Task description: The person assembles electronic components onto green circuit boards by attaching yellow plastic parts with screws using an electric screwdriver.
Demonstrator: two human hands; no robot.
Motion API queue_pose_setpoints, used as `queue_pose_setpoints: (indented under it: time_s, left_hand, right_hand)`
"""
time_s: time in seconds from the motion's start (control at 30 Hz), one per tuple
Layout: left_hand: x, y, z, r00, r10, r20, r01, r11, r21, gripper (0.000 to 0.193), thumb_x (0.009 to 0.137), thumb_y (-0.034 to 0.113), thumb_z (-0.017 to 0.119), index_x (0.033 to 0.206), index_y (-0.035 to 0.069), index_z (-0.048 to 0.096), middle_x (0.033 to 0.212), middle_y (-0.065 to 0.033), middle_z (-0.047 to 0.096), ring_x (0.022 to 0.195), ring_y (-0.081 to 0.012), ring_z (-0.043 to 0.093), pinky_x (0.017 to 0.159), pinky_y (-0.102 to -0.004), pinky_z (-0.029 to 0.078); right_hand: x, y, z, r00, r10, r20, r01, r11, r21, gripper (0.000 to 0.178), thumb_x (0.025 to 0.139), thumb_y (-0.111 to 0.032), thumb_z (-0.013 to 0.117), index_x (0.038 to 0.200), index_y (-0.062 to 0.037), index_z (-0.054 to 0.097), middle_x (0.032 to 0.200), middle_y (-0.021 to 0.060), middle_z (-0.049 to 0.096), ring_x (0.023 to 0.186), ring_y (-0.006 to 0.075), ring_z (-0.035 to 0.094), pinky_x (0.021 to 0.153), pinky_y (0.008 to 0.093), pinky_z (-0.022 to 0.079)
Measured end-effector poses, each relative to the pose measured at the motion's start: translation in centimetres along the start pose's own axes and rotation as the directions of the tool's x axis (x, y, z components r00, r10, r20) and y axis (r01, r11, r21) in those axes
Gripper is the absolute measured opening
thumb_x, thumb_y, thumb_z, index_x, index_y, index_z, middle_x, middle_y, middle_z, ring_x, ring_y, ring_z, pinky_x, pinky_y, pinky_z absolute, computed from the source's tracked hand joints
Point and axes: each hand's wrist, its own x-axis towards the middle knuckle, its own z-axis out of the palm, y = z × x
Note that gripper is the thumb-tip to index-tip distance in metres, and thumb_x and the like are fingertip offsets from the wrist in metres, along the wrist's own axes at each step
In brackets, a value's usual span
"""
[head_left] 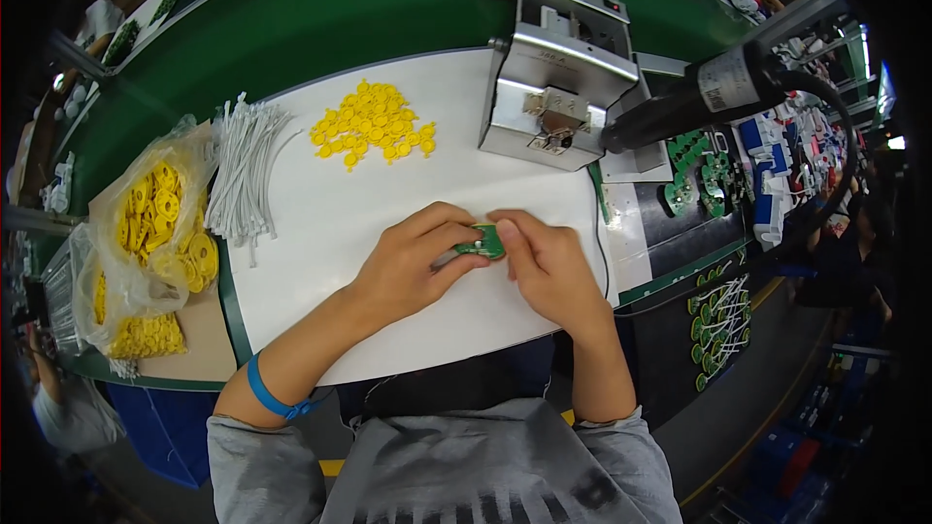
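Note:
Over the white work surface (320, 233), a small green circuit board (488, 243) is pinched between my two hands. My left hand (416, 257) grips its left edge with thumb and fingers. On the opposite side, my right hand (544, 264) has its thumb over the board's right edge, and the fingers behind are partly hidden. Beyond the hands lies a heap of small yellow round plastic parts (369, 124). A bundle of white cables (243, 170) rests to the left of that heap.
A metal bench machine (553, 78) stands at the back right, beside a black tubular tool (699, 97) with a cable. Plastic bags of yellow parts (146, 223) sit at left. Green boards (714, 175) lie at right; wired boards (720, 325) are lower. Other people are at the edges.

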Motion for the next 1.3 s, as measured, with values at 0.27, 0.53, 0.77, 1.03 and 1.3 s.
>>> queue_pose_setpoints:
  time_s: [0.27, 0.53, 0.77, 1.03, 1.3]
  left_hand:
    - [3.4, 0.8, 0.4, 0.982, 0.182, 0.054, -0.189, 0.910, 0.370, 0.025, 0.078, 0.005, 0.079, 0.101, -0.001, 0.071, 0.103, -0.0116, 0.066, 0.100, -0.0309, 0.061, 0.086, -0.0378, 0.053]
    - [4.7, -0.5, 0.6, 0.989, 0.143, 0.035, -0.147, 0.940, 0.307, 0.022, 0.080, 0.003, 0.078, 0.100, -0.002, 0.071, 0.103, -0.0128, 0.066, 0.097, -0.0309, 0.062, 0.085, -0.0382, 0.053]
    - [4.6, -1.2, 0.2, 0.987, 0.161, -0.001, -0.154, 0.941, 0.303, 0.022, 0.079, 0.004, 0.079, 0.099, -0.001, 0.072, 0.101, -0.0122, 0.066, 0.094, -0.0303, 0.063, 0.082, -0.0377, 0.054]
    - [4.6, -1.4, -0.4, 0.986, 0.169, -0.002, -0.159, 0.933, 0.322, 0.022, 0.079, 0.005, 0.079, 0.099, -0.002, 0.072, 0.099, -0.0121, 0.066, 0.094, -0.0301, 0.063, 0.082, -0.0380, 0.054]
    - [4.0, -1.9, -0.7, 0.984, 0.177, -0.014, -0.163, 0.931, 0.327, 0.022, 0.079, 0.005, 0.079, 0.099, -0.001, 0.072, 0.099, -0.0126, 0.066, 0.095, -0.0300, 0.063, 0.082, -0.0379, 0.054]
  right_hand:
    - [5.2, -0.1, -6.1, 0.536, -0.320, -0.782, 0.485, 0.874, -0.026, 0.053, 0.096, -0.019, 0.070, 0.137, 0.0017, 0.045, 0.138, 0.0132, 0.052, 0.128, 0.0190, 0.046, 0.107, 0.0369, 0.036]
    - [8.1, -3.7, -7.8, 0.774, -0.254, -0.580, 0.617, 0.508, 0.601, 0.050, 0.090, -0.004, 0.069, 0.133, 0.0057, 0.047, 0.089, 0.0056, 0.065, 0.076, 0.0139, 0.065, 0.070, 0.0298, 0.055]
    - [11.3, -8.5, -5.7, 0.688, -0.337, -0.643, 0.609, 0.749, 0.260, 0.025, 0.088, -0.005, 0.077, 0.103, -0.0018, 0.057, 0.073, 0.0038, 0.062, 0.052, 0.0121, 0.059, 0.050, 0.0258, 0.045]
    - [13.0, -8.2, -4.7, 0.665, -0.313, -0.678, 0.544, 0.825, 0.153, 0.031, 0.089, -0.012, 0.078, 0.107, 0.0013, 0.057, 0.071, 0.0033, 0.064, 0.053, 0.0093, 0.057, 0.052, 0.0234, 0.043]
    - [11.0, -7.7, -2.8, 0.760, -0.224, -0.610, 0.476, 0.831, 0.288, 0.035, 0.091, -0.008, 0.073, 0.118, 0.0045, 0.056, 0.075, 0.0048, 0.062, 0.054, 0.0110, 0.057, 0.052, 0.0247, 0.044]
